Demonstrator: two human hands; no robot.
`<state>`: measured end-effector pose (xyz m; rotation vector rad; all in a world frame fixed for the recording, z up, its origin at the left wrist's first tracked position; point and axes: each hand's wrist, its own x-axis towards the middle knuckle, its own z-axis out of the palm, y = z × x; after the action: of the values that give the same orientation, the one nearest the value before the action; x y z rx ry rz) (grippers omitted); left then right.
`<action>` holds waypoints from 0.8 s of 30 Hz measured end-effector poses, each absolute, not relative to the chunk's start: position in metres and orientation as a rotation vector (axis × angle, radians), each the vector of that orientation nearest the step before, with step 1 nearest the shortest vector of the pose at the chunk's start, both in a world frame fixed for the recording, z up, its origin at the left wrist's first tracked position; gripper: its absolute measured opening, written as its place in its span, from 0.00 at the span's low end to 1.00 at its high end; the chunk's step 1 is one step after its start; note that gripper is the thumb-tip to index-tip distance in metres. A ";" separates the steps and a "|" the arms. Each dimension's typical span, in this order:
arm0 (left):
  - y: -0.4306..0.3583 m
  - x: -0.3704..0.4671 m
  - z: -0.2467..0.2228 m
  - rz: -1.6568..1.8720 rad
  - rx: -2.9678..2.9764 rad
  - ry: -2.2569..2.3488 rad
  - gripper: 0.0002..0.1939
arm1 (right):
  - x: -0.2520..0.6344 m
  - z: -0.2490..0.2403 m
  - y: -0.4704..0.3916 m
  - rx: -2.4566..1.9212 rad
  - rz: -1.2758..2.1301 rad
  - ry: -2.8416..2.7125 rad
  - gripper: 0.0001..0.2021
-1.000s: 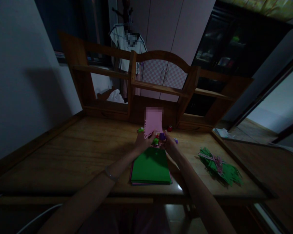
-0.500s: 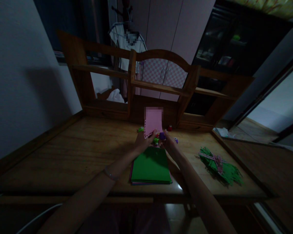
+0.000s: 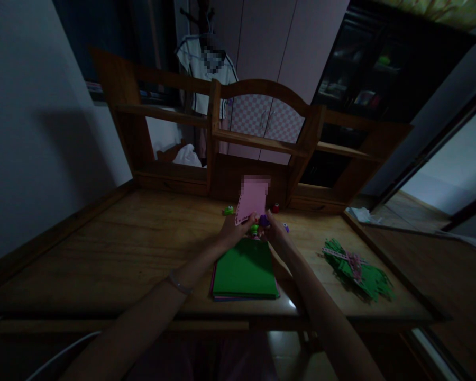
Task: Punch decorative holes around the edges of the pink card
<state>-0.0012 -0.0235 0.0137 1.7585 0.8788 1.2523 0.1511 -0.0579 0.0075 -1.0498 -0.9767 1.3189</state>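
Observation:
A pink paper sheet stands up from my hands, with a row of cut-out holes along its left and lower edges. My left hand is closed on the sheet's lower edge. In the closed fingers of my right hand is a small purple paper punch, right at the sheet's lower right corner. A green punch shows just below, between the hands; whether it is touched I cannot tell. Nearer to me lies a stack of coloured paper, green on top.
Around the hands on the wooden desk stand another green punch, a red punch and a second purple one. A heap of green and pink paper strips lies at the right. A wooden shelf rises behind.
The pink sheet has shifted slightly to the right and leans a little more to that side. Both hands stay in almost the same place.

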 end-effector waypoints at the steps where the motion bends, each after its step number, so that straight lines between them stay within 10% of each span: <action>1: -0.022 0.000 0.013 1.266 1.749 0.873 0.16 | 0.152 0.007 -0.057 -1.060 1.322 -0.970 0.26; 24: -0.018 -0.001 0.000 0.884 1.580 0.736 0.21 | 0.149 0.012 -0.063 -1.064 1.300 -1.040 0.24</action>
<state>-0.0005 -0.0178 -0.0003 1.5803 0.7359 0.8842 0.1490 -0.0626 0.0119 -1.0636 -1.0404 1.3000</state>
